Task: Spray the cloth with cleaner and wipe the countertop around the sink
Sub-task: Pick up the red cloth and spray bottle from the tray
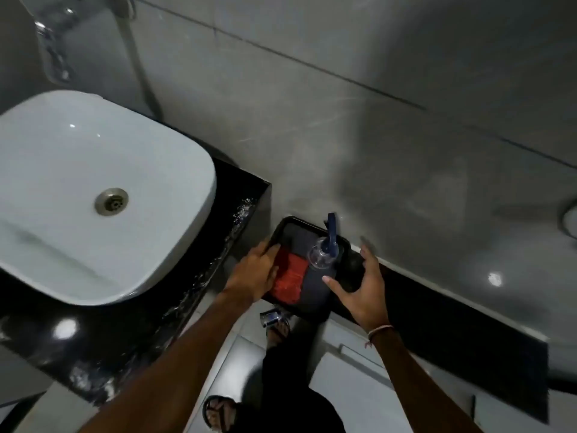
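A red cloth [292, 276] lies in a black tray [299, 221] just right of the black countertop [62, 335], and a clear spray bottle [321, 256] with a blue nozzle stands beside it in the tray. My left hand [254, 271] rests on the tray's left rim with its fingers over the cloth; whether it grips anything is unclear. My right hand [363, 285] hovers at the tray's right side, fingers spread, thumb near the bottle's base. The white sink [187, 170] sits on the countertop to the left.
Water glistens along the countertop's right edge [242, 214]. A chrome faucet [51, 45] hangs above the sink on the grey tiled wall [374, 135]. My sandalled feet [218, 414] stand on the pale floor below the tray. A black skirting band [452, 332] runs along the wall.
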Motion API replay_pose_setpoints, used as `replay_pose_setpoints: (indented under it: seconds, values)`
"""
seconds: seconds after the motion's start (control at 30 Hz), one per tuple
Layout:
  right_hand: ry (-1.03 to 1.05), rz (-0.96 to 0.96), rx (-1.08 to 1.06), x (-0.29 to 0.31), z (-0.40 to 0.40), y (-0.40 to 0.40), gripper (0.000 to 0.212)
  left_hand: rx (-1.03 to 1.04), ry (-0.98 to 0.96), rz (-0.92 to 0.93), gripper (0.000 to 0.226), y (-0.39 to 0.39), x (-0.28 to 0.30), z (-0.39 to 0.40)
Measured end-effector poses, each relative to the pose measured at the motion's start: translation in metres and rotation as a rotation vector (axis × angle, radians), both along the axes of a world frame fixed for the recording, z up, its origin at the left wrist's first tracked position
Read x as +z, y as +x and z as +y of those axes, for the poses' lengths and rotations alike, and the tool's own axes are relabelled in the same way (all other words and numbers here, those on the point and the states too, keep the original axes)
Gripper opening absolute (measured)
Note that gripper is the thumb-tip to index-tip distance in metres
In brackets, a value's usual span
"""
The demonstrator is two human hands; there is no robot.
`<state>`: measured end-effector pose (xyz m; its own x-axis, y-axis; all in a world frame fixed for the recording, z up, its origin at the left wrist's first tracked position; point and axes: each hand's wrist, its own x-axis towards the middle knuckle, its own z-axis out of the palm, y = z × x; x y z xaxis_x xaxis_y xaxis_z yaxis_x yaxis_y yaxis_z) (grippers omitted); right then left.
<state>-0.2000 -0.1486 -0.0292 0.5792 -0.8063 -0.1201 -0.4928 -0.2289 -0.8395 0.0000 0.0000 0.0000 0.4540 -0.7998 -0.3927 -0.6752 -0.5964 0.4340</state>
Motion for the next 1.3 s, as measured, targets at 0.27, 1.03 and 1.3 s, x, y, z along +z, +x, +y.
replay_pose_setpoints:
  seconds: [0.27,1.03,1.3]
  values:
    - [0.030,-0.005,0.140,-0.030,-0.045,0.058,0.105,-0.080,0.125,-0.015,0.019,0.035,-0.046,-0.069]
    - [-0.413,-0.234,0.094,0.019,-0.040,0.121,0.038,-0.072,0.056,0.271,0.035,0.063,-0.004,-0.047]
    - [-0.372,-0.377,0.187,0.123,-0.016,0.152,0.072,0.526,-0.549,0.767,0.040,0.135,0.119,-0.030]
